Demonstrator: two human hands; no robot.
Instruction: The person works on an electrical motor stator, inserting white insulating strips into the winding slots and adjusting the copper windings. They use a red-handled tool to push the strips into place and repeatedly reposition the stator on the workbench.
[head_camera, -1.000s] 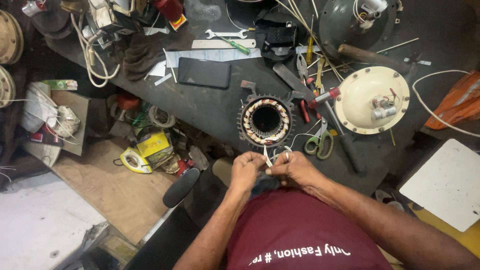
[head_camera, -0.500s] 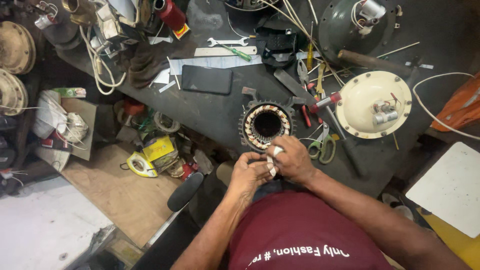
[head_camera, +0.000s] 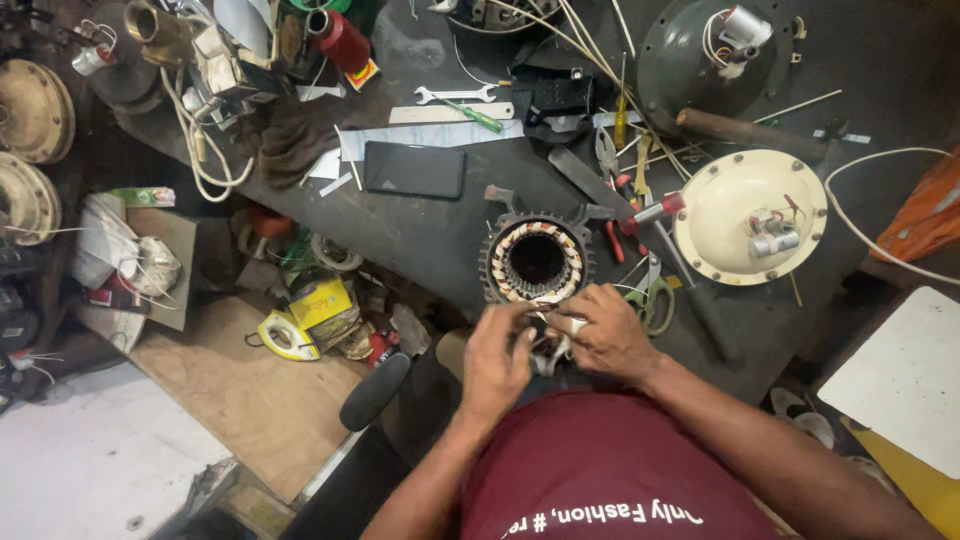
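Note:
A round motor stator (head_camera: 537, 262) with copper windings lies on the dark workbench (head_camera: 430, 235) just in front of me. My left hand (head_camera: 497, 358) and my right hand (head_camera: 602, 333) meet at its near edge. Both pinch the thin white leads (head_camera: 551, 345) that come off the stator, fingers curled around them. The lead ends are mostly hidden between my fingers.
Green-handled scissors (head_camera: 652, 298) lie right of my right hand. A cream round fan cover (head_camera: 750, 215), a black phone (head_camera: 414, 169), pliers, a screwdriver (head_camera: 476, 116) and a spanner lie further back. Clutter and a yellow tape roll (head_camera: 283, 335) sit on the floor at left.
My hands have closed together at the stator's near edge and drawn the white leads in between the fingers. The view has shifted slightly.

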